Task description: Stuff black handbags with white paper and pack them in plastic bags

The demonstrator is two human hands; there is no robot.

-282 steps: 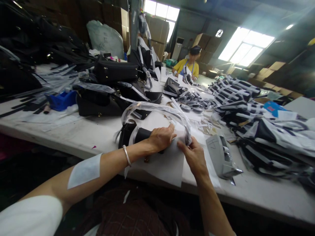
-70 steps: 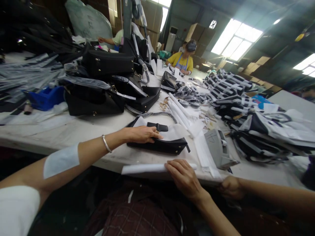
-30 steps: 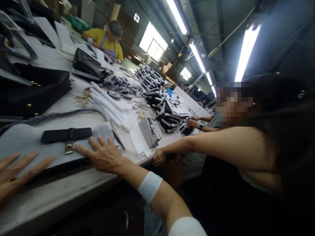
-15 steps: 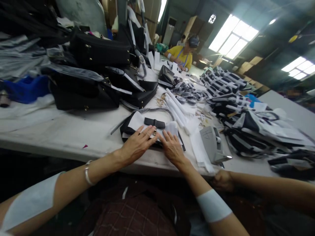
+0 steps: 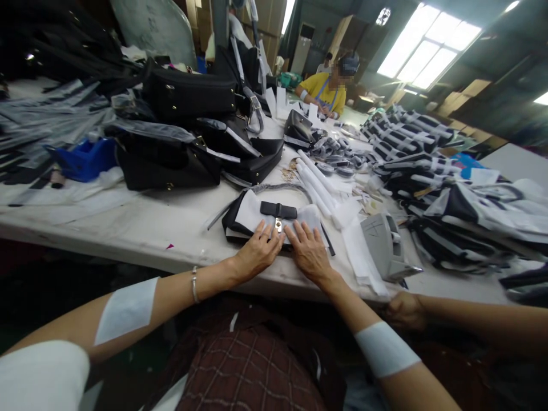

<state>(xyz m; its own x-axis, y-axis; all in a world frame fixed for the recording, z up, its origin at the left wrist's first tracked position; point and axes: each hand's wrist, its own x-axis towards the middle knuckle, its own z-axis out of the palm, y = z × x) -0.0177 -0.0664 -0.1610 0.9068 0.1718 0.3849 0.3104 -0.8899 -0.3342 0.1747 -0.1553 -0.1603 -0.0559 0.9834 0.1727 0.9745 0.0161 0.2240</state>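
A black handbag (image 5: 233, 220) lies on the table in front of me, its front covered by white paper (image 5: 252, 211). Across the paper runs a black strap tab (image 5: 278, 210), with a small gold clasp (image 5: 278, 224) below it. My left hand (image 5: 259, 251) rests on the bag's lower front, fingers stretched out, fingertips just left of the clasp. On the clasp's right, my right hand (image 5: 310, 251) lies flat with spread fingers on the paper. The wrapped handle (image 5: 285, 186) arches behind the bag.
Finished-looking black bags (image 5: 169, 162) are piled at the left, near a blue tray (image 5: 88, 160). White paper rolls (image 5: 317, 185) and a grey tape dispenser (image 5: 381, 245) stand to the right, before stacked bag parts (image 5: 454, 228). A co-worker's hand (image 5: 405, 311) is at the table's right edge.
My left hand has drawn back slightly toward me, uncovering more of the clasp. The right hand stays on the bag's front. The whole view has shifted a little.
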